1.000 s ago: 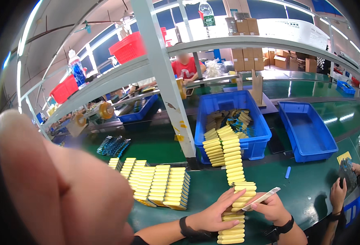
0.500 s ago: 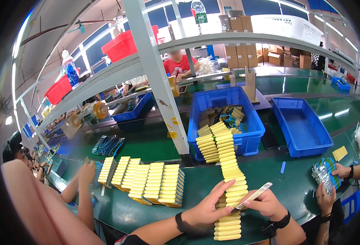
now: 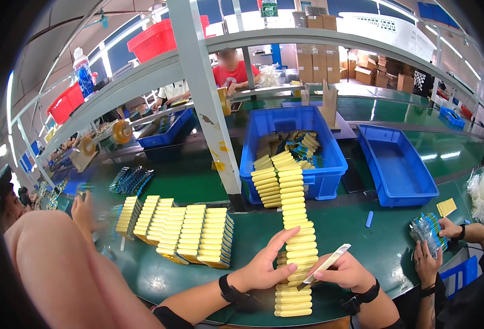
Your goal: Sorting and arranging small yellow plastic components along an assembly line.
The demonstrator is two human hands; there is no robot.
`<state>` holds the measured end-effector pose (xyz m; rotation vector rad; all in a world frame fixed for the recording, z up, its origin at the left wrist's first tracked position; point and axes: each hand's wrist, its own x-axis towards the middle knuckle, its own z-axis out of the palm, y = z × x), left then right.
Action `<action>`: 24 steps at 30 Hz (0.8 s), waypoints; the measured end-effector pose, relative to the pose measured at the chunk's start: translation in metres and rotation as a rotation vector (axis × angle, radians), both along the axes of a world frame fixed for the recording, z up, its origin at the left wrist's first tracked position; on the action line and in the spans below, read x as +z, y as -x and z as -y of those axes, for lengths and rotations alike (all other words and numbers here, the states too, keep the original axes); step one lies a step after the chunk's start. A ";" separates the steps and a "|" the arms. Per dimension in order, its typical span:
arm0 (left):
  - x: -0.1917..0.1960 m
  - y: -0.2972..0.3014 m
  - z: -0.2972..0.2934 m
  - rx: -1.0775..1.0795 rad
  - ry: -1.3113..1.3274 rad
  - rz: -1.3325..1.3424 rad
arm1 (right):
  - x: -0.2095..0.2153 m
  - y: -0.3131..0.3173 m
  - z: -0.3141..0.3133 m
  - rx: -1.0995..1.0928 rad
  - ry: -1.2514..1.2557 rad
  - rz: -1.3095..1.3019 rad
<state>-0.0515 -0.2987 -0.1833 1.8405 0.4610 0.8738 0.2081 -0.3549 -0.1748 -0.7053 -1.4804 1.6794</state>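
Note:
A long strip of yellow, round-ended flat pieces (image 3: 294, 204) runs from the blue bin's front wall down to the table edge near me. My left hand (image 3: 269, 257) is closed round its left side, thumb and fingers on the pieces. In my right hand (image 3: 347, 270), a slim white-handled knife (image 3: 334, 260) is held at a slant, its dark tip against the strip just below my left thumb. To the left stand several stacks of yellow pieces (image 3: 190, 233) with blue edges.
A blue bin (image 3: 330, 175) holds more pieces; a shallow blue tray (image 3: 406, 192) lies to its right. A grey post (image 3: 209, 109) rises beyond the stacks. Co-workers' hands work at left (image 3: 83, 211) and at right (image 3: 428, 260), the right pair on a shiny bundle (image 3: 424, 226).
The whole view has shifted slightly, so things sit farther left. My hands keep about the same hold on the strip and knife. The left co-worker's hand has moved left, away from the stacks.

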 end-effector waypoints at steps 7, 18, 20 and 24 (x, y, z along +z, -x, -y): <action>-0.001 0.003 0.001 0.021 -0.019 -0.010 | 0.001 0.002 0.000 0.008 -0.012 0.016; 0.002 0.001 0.001 0.050 -0.113 -0.030 | -0.006 -0.005 -0.004 0.014 -0.065 0.055; 0.004 0.001 -0.001 0.078 -0.133 -0.038 | -0.004 -0.004 -0.004 0.006 -0.117 0.089; 0.024 0.002 0.003 0.238 0.029 -0.067 | -0.001 -0.003 -0.004 0.028 -0.080 0.067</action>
